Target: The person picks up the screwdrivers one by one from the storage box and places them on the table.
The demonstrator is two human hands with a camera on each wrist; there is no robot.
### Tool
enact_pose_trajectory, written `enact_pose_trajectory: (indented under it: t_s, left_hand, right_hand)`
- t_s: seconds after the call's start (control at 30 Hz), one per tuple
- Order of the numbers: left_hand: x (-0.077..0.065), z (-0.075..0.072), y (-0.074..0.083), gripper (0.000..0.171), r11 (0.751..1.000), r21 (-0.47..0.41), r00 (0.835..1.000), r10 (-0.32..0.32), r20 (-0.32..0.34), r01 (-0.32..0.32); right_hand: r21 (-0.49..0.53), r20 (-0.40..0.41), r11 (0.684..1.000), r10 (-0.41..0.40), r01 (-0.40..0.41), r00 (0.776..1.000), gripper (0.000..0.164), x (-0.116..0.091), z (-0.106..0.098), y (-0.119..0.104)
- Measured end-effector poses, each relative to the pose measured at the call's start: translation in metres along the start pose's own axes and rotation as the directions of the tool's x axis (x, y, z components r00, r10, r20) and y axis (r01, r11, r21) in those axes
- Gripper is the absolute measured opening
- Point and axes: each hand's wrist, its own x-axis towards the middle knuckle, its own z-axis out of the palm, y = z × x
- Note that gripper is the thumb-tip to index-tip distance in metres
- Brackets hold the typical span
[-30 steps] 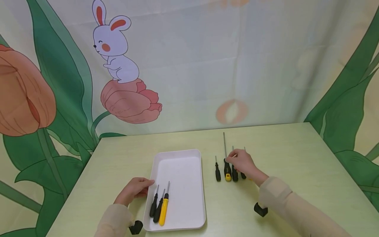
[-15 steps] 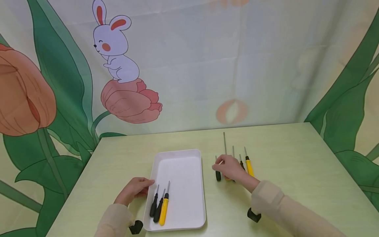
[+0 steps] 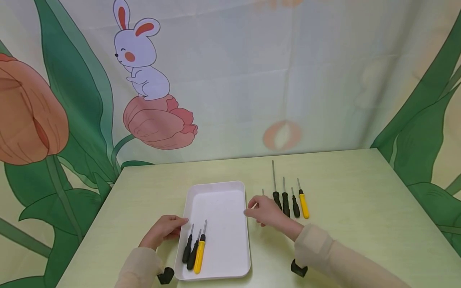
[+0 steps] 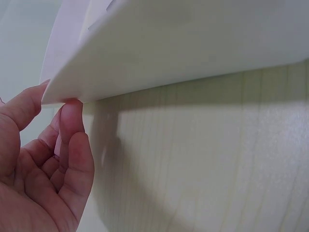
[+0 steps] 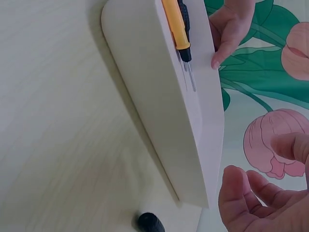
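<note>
A white tray (image 3: 219, 208) lies on the table with two black-handled screwdrivers (image 3: 187, 250) and a yellow-handled screwdriver (image 3: 199, 256) in its near left part. My left hand (image 3: 163, 231) pinches the tray's left rim; the left wrist view has the thumb on the rim and the index finger under it. By the tray's right side is my right hand (image 3: 267, 212), its thumb and fingers (image 5: 234, 186) apart with nothing between them. It partly hides a row of screwdrivers on the table, among them black-handled ones (image 3: 285, 204) and a yellow-handled one (image 3: 303, 205).
The pale wooden table (image 3: 345, 200) meets a printed cloth (image 3: 230, 100) with a rabbit and tulips at its back edge. A black handle end (image 5: 150, 222) shows on the table in the right wrist view.
My right hand has moved left from above the row of screwdrivers to the tray's right edge, uncovering the right-hand screwdrivers. The left hand and the tray have stayed in place.
</note>
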Motion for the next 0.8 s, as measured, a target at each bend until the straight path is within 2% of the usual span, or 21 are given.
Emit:
enact_pose_trajectory:
  t_s: [0.33, 0.43, 0.8]
  left_hand:
    - [-0.003, -0.001, 0.002, 0.034, 1.000, 0.007, 1.000, -0.004, 0.005, 0.004]
    - [-0.004, -0.001, 0.002, 0.034, 1.000, 0.003, 1.000, 0.008, 0.013, -0.008]
    - [-0.001, -0.001, 0.000, 0.033, 1.000, 0.010, 1.000, -0.010, 0.005, 0.010]
  right_hand:
    - [-0.006, 0.051, 1.000, -0.019, 0.020, 0.999, 0.022, -0.001, 0.018, -0.009]
    - [0.006, 0.067, 1.000, -0.009, 0.009, 0.998, 0.021, -0.002, 0.023, -0.013]
    - [0.032, 0.111, 0.999, 0.040, -0.043, 0.993, 0.024, -0.005, 0.047, -0.022]
